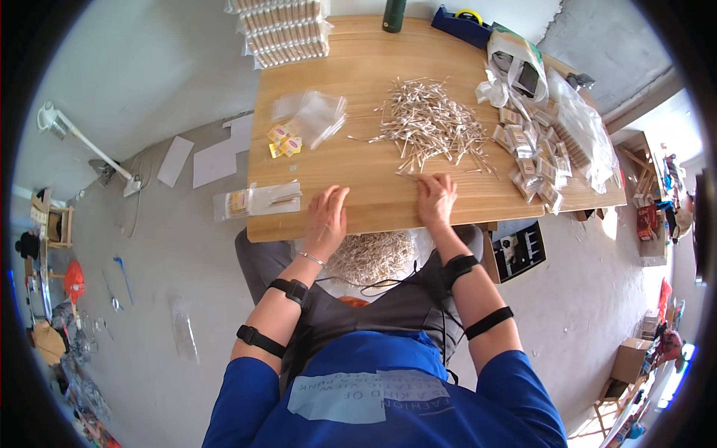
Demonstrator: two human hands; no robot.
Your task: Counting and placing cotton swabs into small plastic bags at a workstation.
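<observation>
At the near table edge, my left hand rests with its fingers loosely extended and nothing visible in them. Just left of it lies a clear plastic bag with a yellow label card and a few cotton swabs in or on it. My right hand is closed near the table's front edge, fingertips pinching a cotton swab that points left. Beyond that hand spreads a loose pile of cotton swabs. Below the table edge, between my legs, a clear bag holds many more swabs.
Empty clear bags and yellow cards lie at left on the wooden table. Small packed boxes crowd the right side. Stacked swab packs, a dark green bottle and a blue tape dispenser stand at the back.
</observation>
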